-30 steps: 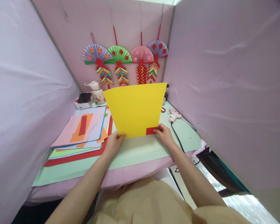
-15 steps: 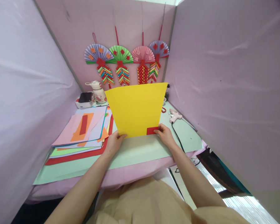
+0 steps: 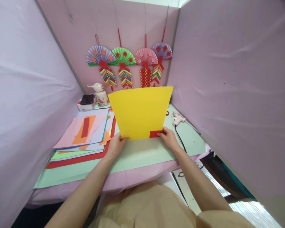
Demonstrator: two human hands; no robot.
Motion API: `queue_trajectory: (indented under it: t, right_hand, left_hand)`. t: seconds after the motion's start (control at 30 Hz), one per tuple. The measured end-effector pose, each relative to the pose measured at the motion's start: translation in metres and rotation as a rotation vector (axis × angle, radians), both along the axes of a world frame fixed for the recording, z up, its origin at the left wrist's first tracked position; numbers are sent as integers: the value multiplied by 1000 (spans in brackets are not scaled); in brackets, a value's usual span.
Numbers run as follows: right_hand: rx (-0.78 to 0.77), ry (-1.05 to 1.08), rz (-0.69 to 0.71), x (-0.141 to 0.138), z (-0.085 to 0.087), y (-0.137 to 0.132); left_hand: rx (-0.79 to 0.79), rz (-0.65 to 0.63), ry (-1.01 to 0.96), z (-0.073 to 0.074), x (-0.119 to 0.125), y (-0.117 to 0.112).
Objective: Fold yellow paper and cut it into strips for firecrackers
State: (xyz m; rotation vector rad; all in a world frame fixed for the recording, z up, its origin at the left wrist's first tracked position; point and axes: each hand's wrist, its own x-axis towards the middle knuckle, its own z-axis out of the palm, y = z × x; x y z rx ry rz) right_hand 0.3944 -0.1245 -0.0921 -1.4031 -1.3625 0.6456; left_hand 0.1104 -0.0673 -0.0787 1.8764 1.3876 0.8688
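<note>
A large sheet of yellow paper (image 3: pixel 140 112) is held up, tilted, above the table. My left hand (image 3: pixel 118 145) pinches its lower left corner, thumb in front. At the lower right corner my right hand (image 3: pixel 168 138) pinches the sheet together with a small red paper rectangle (image 3: pixel 154 134), which lies against the yellow surface along the bottom edge. The fingers behind the paper are hidden. Whether the red piece is stuck on, I cannot tell.
Coloured paper sheets (image 3: pixel 68 134) are piled on the left of the table (image 3: pixel 137 158). Behind them stand a white flask (image 3: pixel 101 96) and a black-topped box (image 3: pixel 87 101). A pink glue gun (image 3: pixel 178 118) with a cord lies right. Several paper fan ornaments (image 3: pixel 123 57) hang at the back.
The top edge of the yellow sheet has shifted slightly to the right and down. Both hands keep their hold on its lower corners.
</note>
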Motion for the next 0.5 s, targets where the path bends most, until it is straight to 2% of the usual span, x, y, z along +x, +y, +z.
queue_trajectory:
  t: [0.17,0.3,0.4,0.5]
  right_hand:
    - [-11,-6,-12,-2,3,0]
    - [-39,5,-26,-2,15,-5]
    - [-150,12,14,-1,27,-11]
    - [-287,-86,53,-2,32,-18]
  left_hand:
    - [-1,9,11,6,2,-3]
    - [-36,-31,-83,18,1,-10]
    - [-102,-17,-78,27,-4,-23]
    - [-116,30,-1,31,-10,-40]
